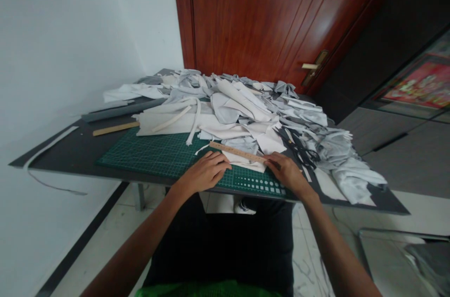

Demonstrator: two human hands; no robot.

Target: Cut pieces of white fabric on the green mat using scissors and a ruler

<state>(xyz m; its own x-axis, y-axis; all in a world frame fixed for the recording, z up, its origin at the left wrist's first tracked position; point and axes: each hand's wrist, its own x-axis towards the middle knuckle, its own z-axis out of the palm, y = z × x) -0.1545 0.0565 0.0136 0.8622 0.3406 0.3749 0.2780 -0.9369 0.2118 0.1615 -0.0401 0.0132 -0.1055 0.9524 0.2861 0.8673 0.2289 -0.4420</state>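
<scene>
A short wooden ruler (pixel 237 151) lies slantwise over a narrow white fabric piece (pixel 246 162) on the green cutting mat (pixel 151 154). My right hand (pixel 286 174) grips the ruler's right end between thumb and fingers. Just below the ruler's left part, my left hand (pixel 207 171) rests with its fingers stretched out flat, the fingertips at the left end of the fabric piece. What lies beneath those fingers is hidden. Black-handled scissors (pixel 300 149) sit to the right of the ruler, partly among scraps.
A large heap of white and grey fabric (pixel 228 107) covers the back of the dark table (pixel 63 161). Another wooden strip (pixel 114 129) and a grey roll (pixel 123 110) lie on the left. A white strip (pixel 49 145) hangs over the front edge. Behind stands a wooden door (pixel 246 20).
</scene>
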